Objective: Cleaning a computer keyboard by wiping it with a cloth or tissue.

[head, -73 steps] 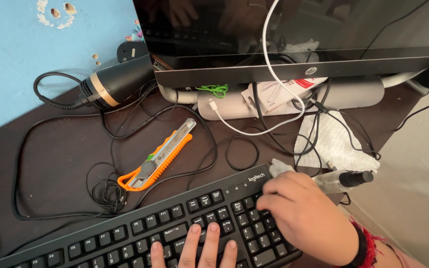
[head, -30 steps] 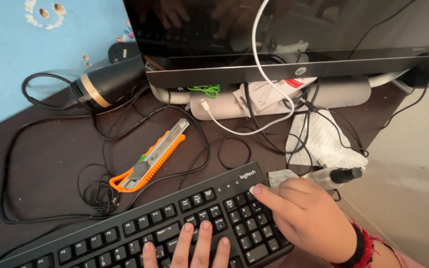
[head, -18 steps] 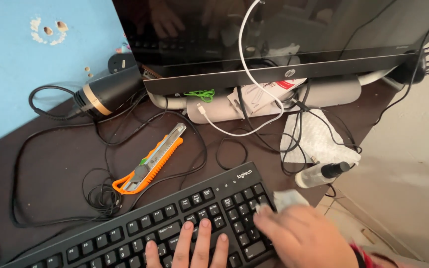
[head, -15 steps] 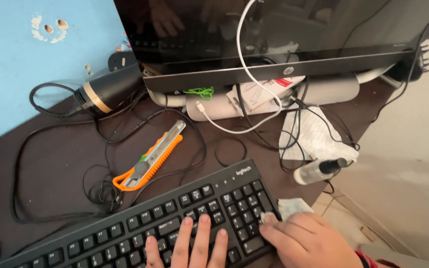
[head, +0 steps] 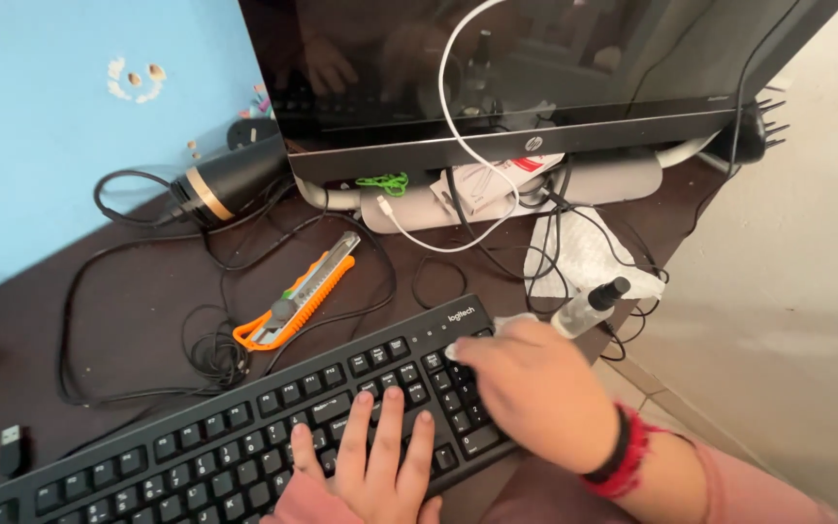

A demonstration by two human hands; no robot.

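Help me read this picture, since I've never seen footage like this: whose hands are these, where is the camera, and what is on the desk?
There is no machine here: a person wears a camera on the head, looking down at their own two hands. The left hand rests flat on a black keyboard. The right hand presses a small white cloth against the keyboard's right end. On the dark desk lie an orange utility knife, tangled black cables, a small spray bottle and a paper towel. Behind stand a dark monitor and a black hair dryer.
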